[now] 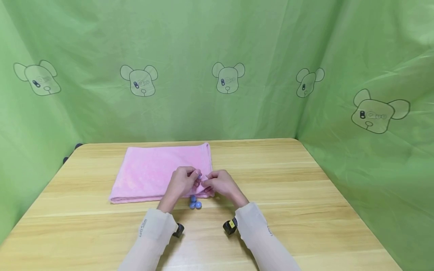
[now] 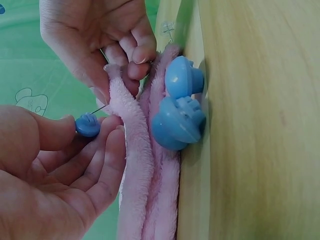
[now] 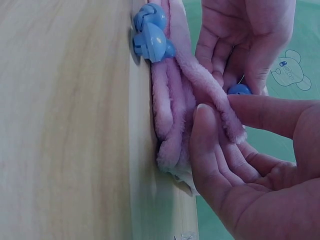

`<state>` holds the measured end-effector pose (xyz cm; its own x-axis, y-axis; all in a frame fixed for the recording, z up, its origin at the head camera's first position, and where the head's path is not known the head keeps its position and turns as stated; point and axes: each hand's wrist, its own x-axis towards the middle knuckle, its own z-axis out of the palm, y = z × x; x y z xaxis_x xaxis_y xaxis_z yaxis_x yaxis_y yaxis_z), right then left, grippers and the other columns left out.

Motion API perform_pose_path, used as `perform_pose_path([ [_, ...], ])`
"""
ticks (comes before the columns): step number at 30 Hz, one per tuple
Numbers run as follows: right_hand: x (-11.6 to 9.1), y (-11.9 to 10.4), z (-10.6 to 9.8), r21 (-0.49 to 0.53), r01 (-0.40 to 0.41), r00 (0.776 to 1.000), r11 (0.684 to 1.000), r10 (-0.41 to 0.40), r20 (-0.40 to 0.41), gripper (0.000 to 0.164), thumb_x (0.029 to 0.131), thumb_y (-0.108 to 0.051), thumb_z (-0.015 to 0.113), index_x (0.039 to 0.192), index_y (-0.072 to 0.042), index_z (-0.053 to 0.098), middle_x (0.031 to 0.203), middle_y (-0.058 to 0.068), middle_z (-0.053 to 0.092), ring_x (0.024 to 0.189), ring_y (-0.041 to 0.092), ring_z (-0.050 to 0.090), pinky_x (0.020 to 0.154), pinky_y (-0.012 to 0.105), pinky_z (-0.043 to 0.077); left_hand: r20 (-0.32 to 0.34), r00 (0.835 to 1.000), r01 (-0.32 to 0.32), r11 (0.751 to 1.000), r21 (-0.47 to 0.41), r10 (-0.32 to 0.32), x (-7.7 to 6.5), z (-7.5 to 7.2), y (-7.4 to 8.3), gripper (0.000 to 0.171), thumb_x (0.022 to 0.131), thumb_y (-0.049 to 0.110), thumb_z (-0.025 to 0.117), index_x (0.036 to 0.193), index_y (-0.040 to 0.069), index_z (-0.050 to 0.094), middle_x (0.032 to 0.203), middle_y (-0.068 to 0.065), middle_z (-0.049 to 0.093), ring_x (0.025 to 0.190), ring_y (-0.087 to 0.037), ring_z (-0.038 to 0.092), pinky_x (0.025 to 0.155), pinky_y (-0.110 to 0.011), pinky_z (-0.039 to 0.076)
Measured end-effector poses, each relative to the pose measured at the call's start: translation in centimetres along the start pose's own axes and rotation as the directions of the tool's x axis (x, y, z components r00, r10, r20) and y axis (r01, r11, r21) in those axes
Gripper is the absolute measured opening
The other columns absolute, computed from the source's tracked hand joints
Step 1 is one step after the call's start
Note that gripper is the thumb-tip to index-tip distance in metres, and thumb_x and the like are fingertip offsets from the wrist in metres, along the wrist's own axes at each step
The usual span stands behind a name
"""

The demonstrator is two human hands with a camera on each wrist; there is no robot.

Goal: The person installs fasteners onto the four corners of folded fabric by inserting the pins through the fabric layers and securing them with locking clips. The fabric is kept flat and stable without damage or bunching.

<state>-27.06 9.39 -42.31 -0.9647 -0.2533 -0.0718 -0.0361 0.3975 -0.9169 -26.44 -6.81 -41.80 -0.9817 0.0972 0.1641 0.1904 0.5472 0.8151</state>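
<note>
A folded pink plush cloth (image 1: 152, 169) lies on the table, its near right corner lifted between the hands. My left hand (image 1: 181, 184) pinches a blue round-headed pin (image 2: 88, 125) between thumb and fingers. The thin metal needle of that pin points at the raised cloth edge, and its tip meets the fabric by the right fingertips. Opposite, my right hand (image 1: 222, 183) grips the corner, with the cloth edge (image 3: 231, 120) between thumb and fingers. Close to the cloth's front edge sit several blue mushroom-shaped fasteners (image 2: 177, 122), grouped below the left hand in the head view.
The wooden table (image 1: 288, 210) extends on both sides of the cloth. Green curtains (image 1: 183, 113) with bear-head prints enclose its back and sides. Black wrist cameras (image 1: 229, 227) hang under both sleeves, just above the tabletop.
</note>
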Motion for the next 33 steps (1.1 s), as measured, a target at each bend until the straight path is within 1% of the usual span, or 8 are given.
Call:
perform_pose_path([
  [4,-0.01,-0.01,-0.02,0.019,0.0,1.0,1.0,0.0,0.005,0.006,0.082,-0.003,0.067,0.081,0.004,0.068,0.069,0.013,0.068,0.06,0.022,0.065,0.054,0.03,0.055,0.007,1.0,0.01,1.0,-0.01,-0.01,0.03,0.03,-0.01,0.023,0.099,0.015,0.059,0.083,0.005,0.072,0.066,-0.002,0.066,0.062,-0.013,0.06,0.061,-0.03,0.049],
  [11,-0.03,-0.08,-0.1,0.041,-0.013,1.0,0.999,0.012,0.012,0.006,0.082,-0.002,0.067,0.082,0.005,0.067,0.069,0.013,0.068,0.06,0.023,0.066,0.055,0.032,0.057,0.001,1.0,-0.008,1.0,-0.001,0.008,0.03,0.05,0.01,0.024,0.098,0.015,0.059,0.081,0.006,0.072,0.065,-0.001,0.066,0.062,-0.012,0.058,0.061,-0.03,0.048],
  [17,-0.1,-0.17,-0.09,0.031,-0.019,1.0,0.999,0.019,0.01,0.007,0.082,-0.003,0.068,0.083,0.004,0.068,0.07,0.014,0.069,0.06,0.023,0.065,0.056,0.033,0.056,0.003,1.0,-0.009,1.0,-0.001,0.009,0.04,0.04,0.01,0.023,0.098,0.015,0.06,0.081,0.006,0.072,0.064,0.0,0.065,0.062,-0.012,0.058,0.061,-0.03,0.048],
  [24,-0.02,-0.12,-0.07,0.012,-0.021,1.0,1.0,0.021,0.003,0.008,0.081,-0.004,0.069,0.084,0.003,0.069,0.07,0.012,0.069,0.059,0.022,0.065,0.056,0.033,0.056,0.005,1.0,-0.009,1.0,-0.015,0.009,0.06,-0.04,0.0,0.018,0.097,0.016,0.062,0.087,0.007,0.074,0.067,0.0,0.067,0.062,-0.012,0.061,0.063,-0.032,0.052],
  [30,0.09,-0.04,0.01,0.009,-0.03,1.0,1.0,0.03,0.006,0.008,0.081,-0.005,0.07,0.084,0.003,0.069,0.07,0.011,0.069,0.059,0.021,0.064,0.056,0.033,0.056,-0.003,0.999,-0.036,0.999,-0.002,0.036,0.1,0.0,-0.24,0.023,0.098,0.013,0.059,0.082,0.005,0.073,0.065,-0.001,0.066,0.06,-0.012,0.059,0.06,-0.03,0.049],
  [33,0.06,-0.07,0.03,0.012,-0.031,0.999,0.999,0.031,0.007,0.008,0.081,-0.004,0.069,0.084,0.003,0.069,0.07,0.012,0.069,0.059,0.021,0.064,0.057,0.033,0.056,-0.001,1.0,-0.021,1.0,-0.007,0.021,0.1,0.03,-0.3,0.024,0.099,0.013,0.058,0.081,0.006,0.073,0.064,-0.001,0.066,0.06,-0.012,0.059,0.06,-0.03,0.049],
])
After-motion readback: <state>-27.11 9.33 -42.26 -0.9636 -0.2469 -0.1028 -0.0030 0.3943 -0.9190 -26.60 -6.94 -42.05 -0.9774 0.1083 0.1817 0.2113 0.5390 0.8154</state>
